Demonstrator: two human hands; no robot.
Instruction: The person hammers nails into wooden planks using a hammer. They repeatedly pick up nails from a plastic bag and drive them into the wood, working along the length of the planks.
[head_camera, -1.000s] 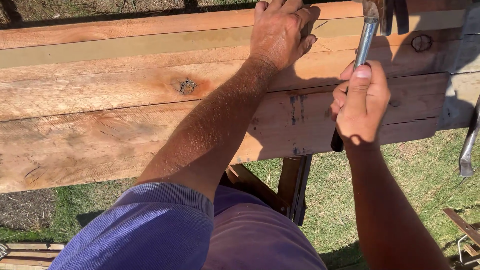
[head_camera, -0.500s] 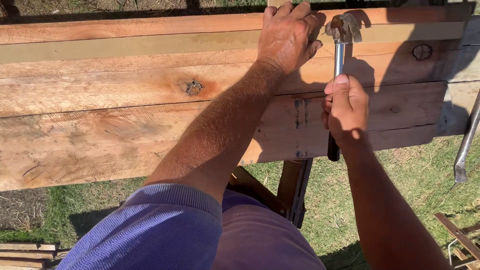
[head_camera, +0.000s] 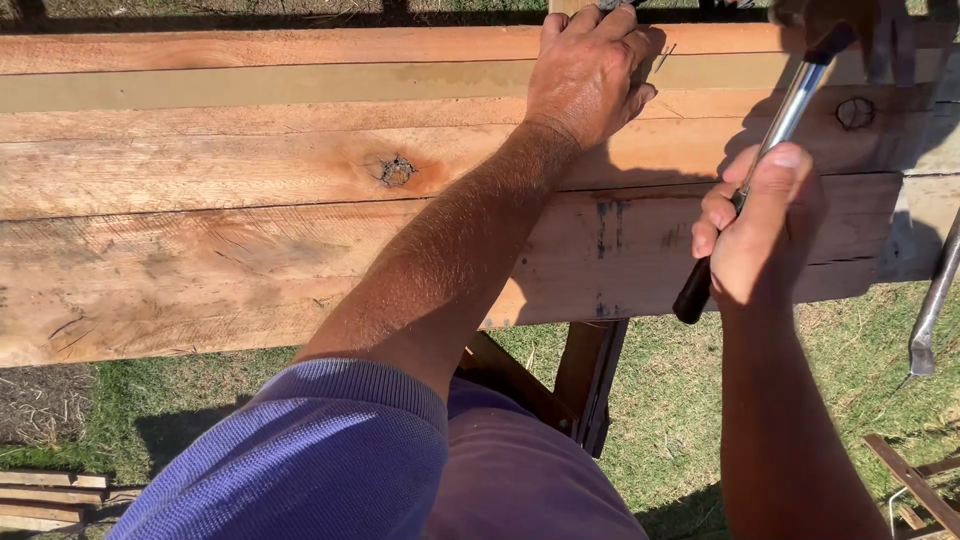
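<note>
My left hand (head_camera: 590, 70) rests on the far edge of a stack of rough wooden planks (head_camera: 220, 230), fingers curled down; whether they pinch a nail is hidden. My right hand (head_camera: 757, 230) grips the black handle of a metal-shafted hammer (head_camera: 785, 115). The hammer is tilted up to the right, and its head is blurred near the top edge of the view, to the right of my left hand. A knot (head_camera: 397, 170) marks the plank in front of my left forearm.
A metal bar (head_camera: 932, 310) hangs at the right edge. A wooden trestle leg (head_camera: 590, 375) stands under the planks on grass. Loose boards (head_camera: 45, 495) lie at the bottom left, and more timber (head_camera: 915, 480) at the bottom right.
The hammer has swung from upright beside my left hand to tilted up and to the right. My right hand has shifted right. My left hand stays on the far plank edge.
</note>
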